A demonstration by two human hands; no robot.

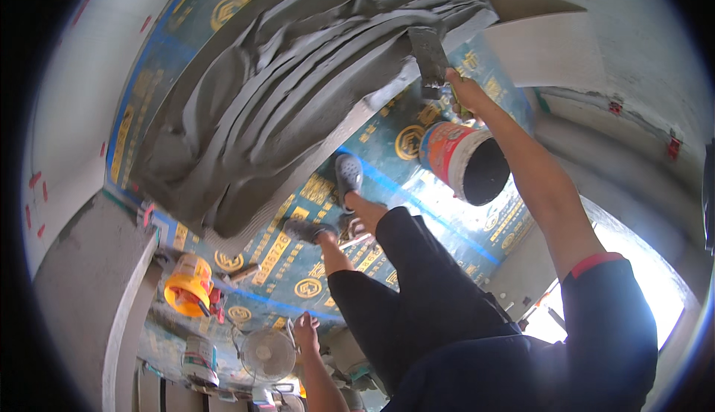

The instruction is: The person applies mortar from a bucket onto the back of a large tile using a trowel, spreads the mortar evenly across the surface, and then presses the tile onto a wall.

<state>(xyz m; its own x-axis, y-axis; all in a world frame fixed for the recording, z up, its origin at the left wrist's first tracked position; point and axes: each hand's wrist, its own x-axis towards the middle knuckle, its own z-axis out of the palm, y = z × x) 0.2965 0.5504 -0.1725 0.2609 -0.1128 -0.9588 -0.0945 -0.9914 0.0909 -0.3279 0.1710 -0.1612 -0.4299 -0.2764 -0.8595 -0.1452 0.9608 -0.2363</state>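
Note:
My right hand [467, 93] is closed around the handle of a trowel [429, 53]. Its flat grey-smeared blade rests against the near right edge of a large slab [350, 125]. Thick grey mortar [253, 99] covers most of this slab in long, wavy folds, with fine comb ridges along its near edge. Low at my left side, my left hand [305, 334] hangs with its fingers loosely apart and nothing visible in them. Beside it is a round, pale, fan-like object [268, 355], its kind not clear.
An orange and white bucket [456, 157] with a dark inside lies tilted near my right forearm. A yellow bucket [189, 285] and a white bucket [199, 360] are at the left. Dark green printed sheeting [309, 263] covers the floor. Grey walls rise at both sides.

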